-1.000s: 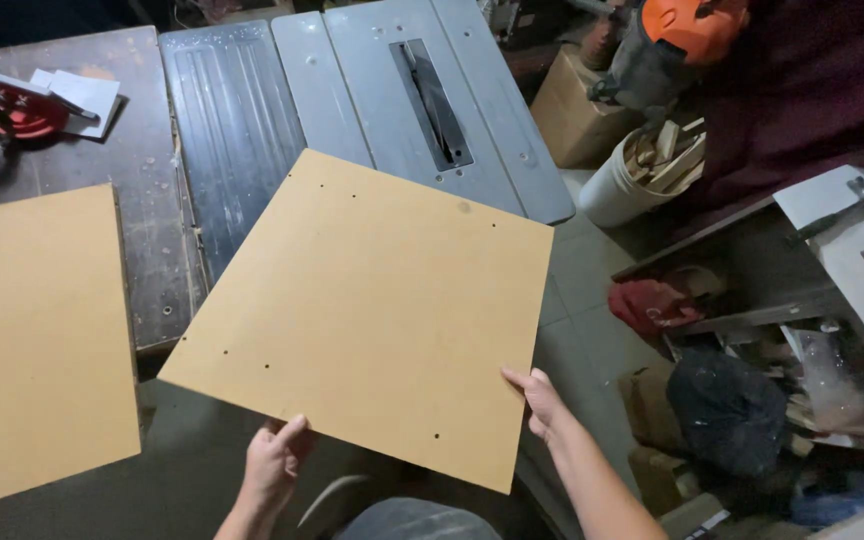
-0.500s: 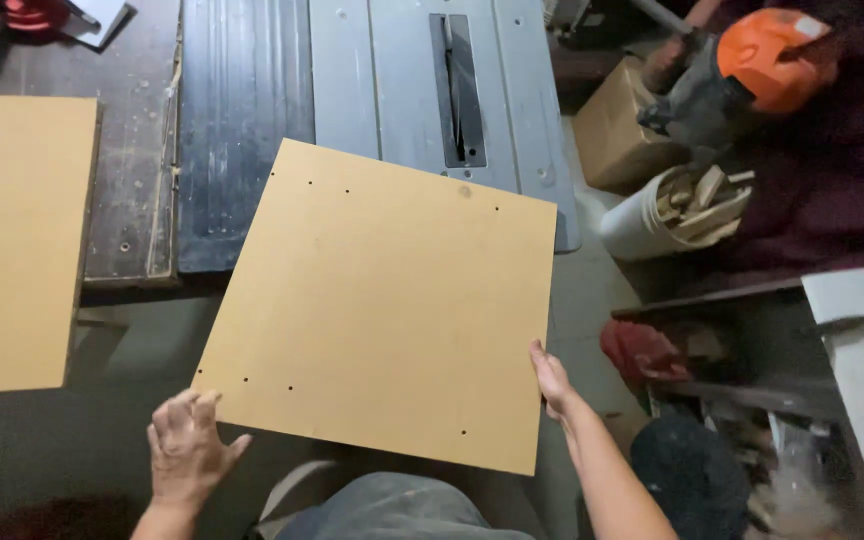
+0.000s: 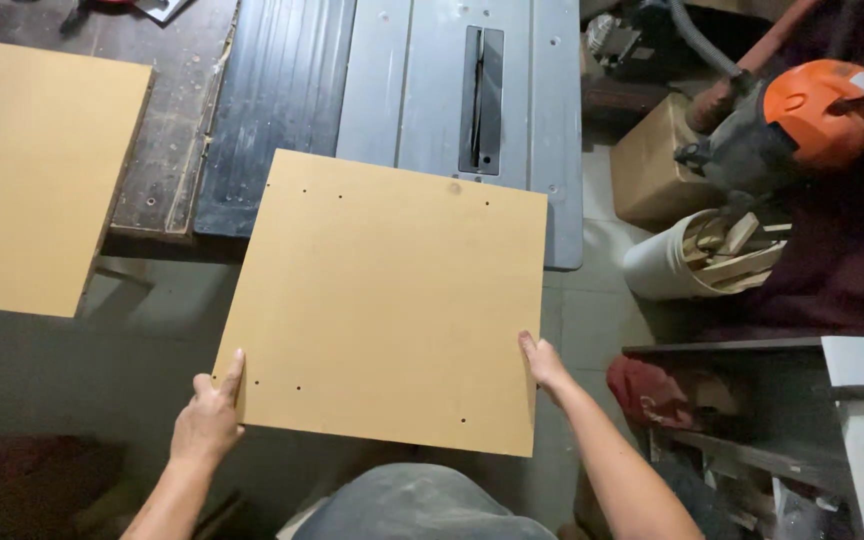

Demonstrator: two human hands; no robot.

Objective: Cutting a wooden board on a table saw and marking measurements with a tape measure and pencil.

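Beyond the grip I see a grey table saw (image 3: 452,110) with a dark blade slot (image 3: 480,98), and a ribbed dark extension (image 3: 272,110) to its left. Further left sits a worn wooden bench (image 3: 167,150) bearing a second tan board (image 3: 37,175). The floor (image 3: 152,330) below is dull grey concrete, dimly lit. To the right of the grip I see a white bucket (image 3: 662,268) of wood offcuts, a cardboard box (image 3: 647,170), an orange-topped tool (image 3: 817,110) and a cluttered dark shelf (image 3: 732,400).
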